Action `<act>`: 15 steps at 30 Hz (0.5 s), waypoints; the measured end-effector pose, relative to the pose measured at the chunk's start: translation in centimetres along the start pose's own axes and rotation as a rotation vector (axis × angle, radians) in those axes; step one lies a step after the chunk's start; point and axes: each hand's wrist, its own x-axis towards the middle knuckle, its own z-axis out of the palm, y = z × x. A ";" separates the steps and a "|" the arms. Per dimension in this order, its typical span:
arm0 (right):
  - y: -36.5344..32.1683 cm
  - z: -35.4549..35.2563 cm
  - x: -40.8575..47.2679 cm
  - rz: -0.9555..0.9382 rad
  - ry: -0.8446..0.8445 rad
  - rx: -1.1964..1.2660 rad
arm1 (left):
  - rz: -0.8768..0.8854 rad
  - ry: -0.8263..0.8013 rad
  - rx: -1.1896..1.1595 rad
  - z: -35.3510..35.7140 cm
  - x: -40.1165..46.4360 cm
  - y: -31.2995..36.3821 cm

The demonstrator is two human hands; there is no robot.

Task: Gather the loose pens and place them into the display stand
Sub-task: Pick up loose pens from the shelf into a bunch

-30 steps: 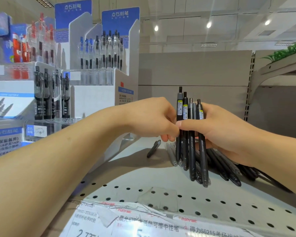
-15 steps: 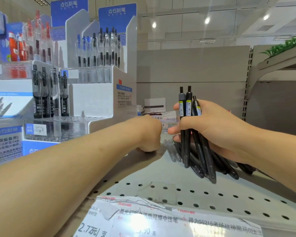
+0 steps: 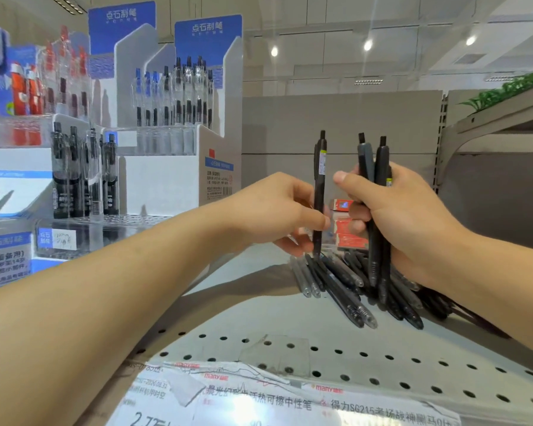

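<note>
Beside the half-filled display stand (image 3: 179, 167), a left hand (image 3: 277, 216) pinches one black pen (image 3: 319, 195), the right hand (image 3: 403, 216) grips a bundle (image 3: 377, 210); a loose pile (image 3: 345, 284) awaits.

Grey perforated shelf (image 3: 336, 321), loose black pens (image 3: 345, 287) heaped on it, display stand (image 3: 166, 186) at left

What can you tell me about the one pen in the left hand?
The pen is slim and black, with what looks like a matte plastic body, a small click button on top and a pale sticker with a yellow patch near the upper end. It stands almost upright, button up. The left hand pinches it around the middle. Its tip points down at the loose pens lying on the shelf; whether it touches them cannot be told. It is apart from the bundle in the right hand.
</note>
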 end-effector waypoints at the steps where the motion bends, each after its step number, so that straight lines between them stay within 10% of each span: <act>1: 0.0 -0.1 0.0 0.002 0.000 0.004 | 0.025 -0.039 -0.024 0.1 -0.2 0.2; 15: -0.3 0.3 -0.2 0.067 0.021 -0.038 | 0.007 -0.085 0.386 0.3 0.3 -0.5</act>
